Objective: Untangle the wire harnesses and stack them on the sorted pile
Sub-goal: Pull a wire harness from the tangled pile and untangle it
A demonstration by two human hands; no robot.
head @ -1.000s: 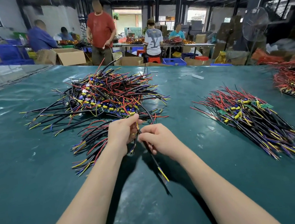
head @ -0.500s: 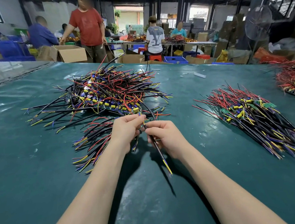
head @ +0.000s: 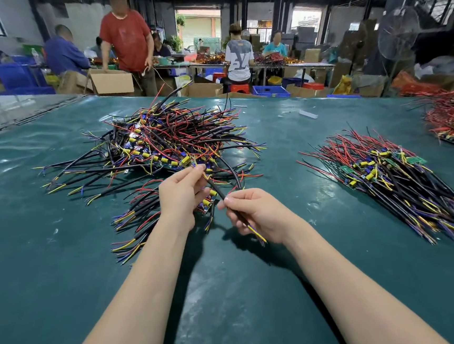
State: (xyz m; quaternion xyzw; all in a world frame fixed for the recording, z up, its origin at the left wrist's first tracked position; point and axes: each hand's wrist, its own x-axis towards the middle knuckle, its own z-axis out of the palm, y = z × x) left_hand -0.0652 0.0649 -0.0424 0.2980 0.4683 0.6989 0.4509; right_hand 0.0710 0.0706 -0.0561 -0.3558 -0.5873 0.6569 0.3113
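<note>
- Workshop bench with a green mat [head: 64, 268] over it, and a person in a red shirt [head: 126, 40] by a cardboard box [head: 113, 81] way at the back. Which step is this, you reckon?
- Mid-untangle, I'd say. The left hand [head: 181, 195] pinches some thin wires [head: 195, 165] at its fingertips, right at the near edge of the tangled heap [head: 163, 141]. The right hand [head: 254, 213] has thumb and forefinger clamped on a black sheathed lead [head: 218, 193] that runs down through the palm, with yellow and blue tips poking out below.
- And the sorted pile?
- The sorted pile [head: 391, 182] is well off to the right, everything laid the same way. Nothing's headed there yet.
- Next move?
- My guess: ease that lead clear of the other black cable [head: 231, 168] arching just behind it. Go slow, since a snag would likely drag the heap along. Then carry it right and lay it in line with the rest.
- Anything you can't make out?
- Plenty tbh. The left palm covers where the wires meet the little boards, so I can't tell if both hands have one harness or two. A small bunch [head: 136, 215] sits partly under the left wrist. The sorted pile runs off the right edge, same for the red heap [head: 451, 113] beyond it.
</note>
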